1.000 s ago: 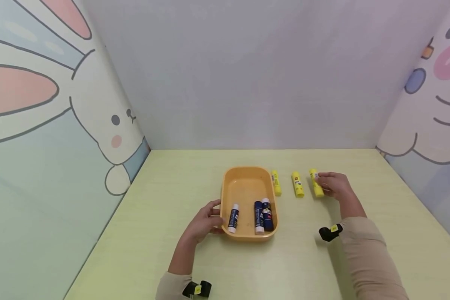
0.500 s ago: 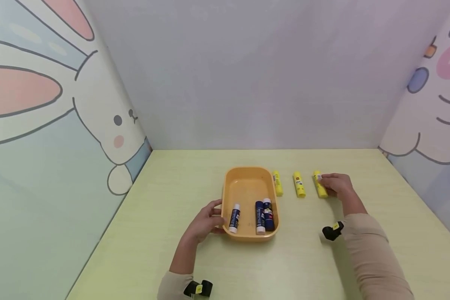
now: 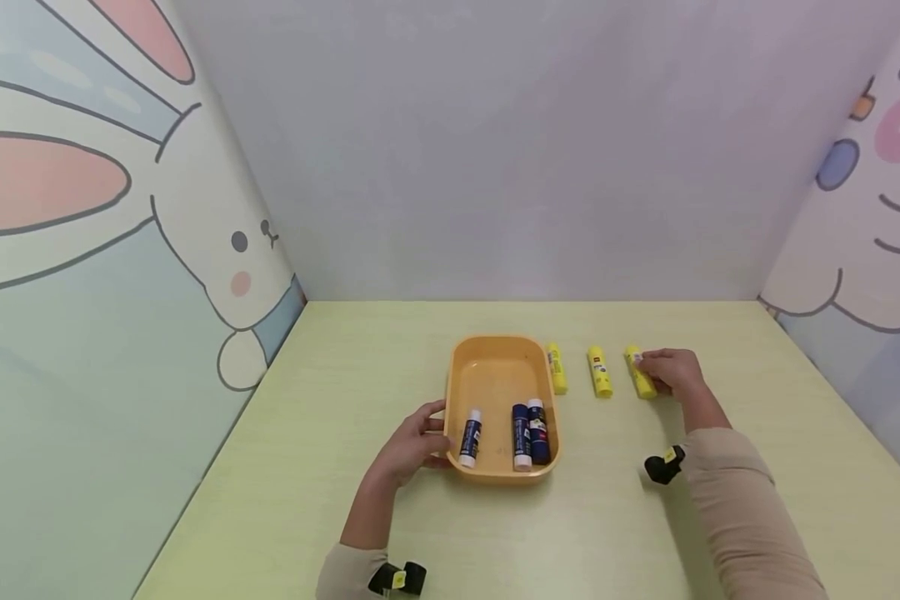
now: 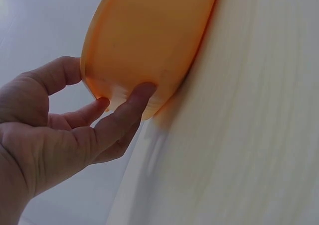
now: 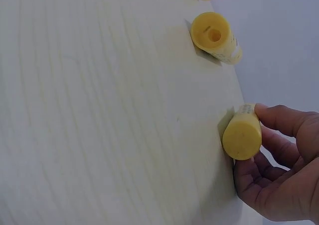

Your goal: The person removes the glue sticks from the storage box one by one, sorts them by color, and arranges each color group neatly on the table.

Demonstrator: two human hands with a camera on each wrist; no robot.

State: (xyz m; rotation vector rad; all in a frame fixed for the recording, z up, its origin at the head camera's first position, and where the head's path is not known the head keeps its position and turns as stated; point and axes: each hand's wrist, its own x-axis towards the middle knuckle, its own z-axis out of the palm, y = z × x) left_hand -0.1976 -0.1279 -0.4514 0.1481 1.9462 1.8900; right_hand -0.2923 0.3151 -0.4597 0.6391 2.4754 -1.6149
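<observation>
My left hand (image 3: 408,446) holds the near left side of an orange plastic tray (image 3: 495,343), with the thumb at the rim and fingers against the outer wall in the left wrist view. Inside the tray lie three blue-and-white glue sticks, one glue stick (image 3: 470,438) at the left and a pair (image 3: 521,437) at the right. Over on the right, my right hand (image 3: 673,372) pinches a yellow glue stick (image 5: 242,135) that lies on the table. To its left lie a second yellow glue stick (image 3: 599,372) and a third yellow glue stick (image 3: 557,369), close beside the tray.
A pale yellow-green table (image 3: 570,533) carries everything. Behind it stands a plain grey wall (image 3: 495,150). Cartoon-printed panels flank the table, a rabbit panel (image 3: 82,375) at left and a pig-like panel (image 3: 892,200) at right.
The yellow glue stick in my right hand has shifted slightly right, away from the middle one, then stayed put. My left hand and the tray keep their places; the head view drifts a little.
</observation>
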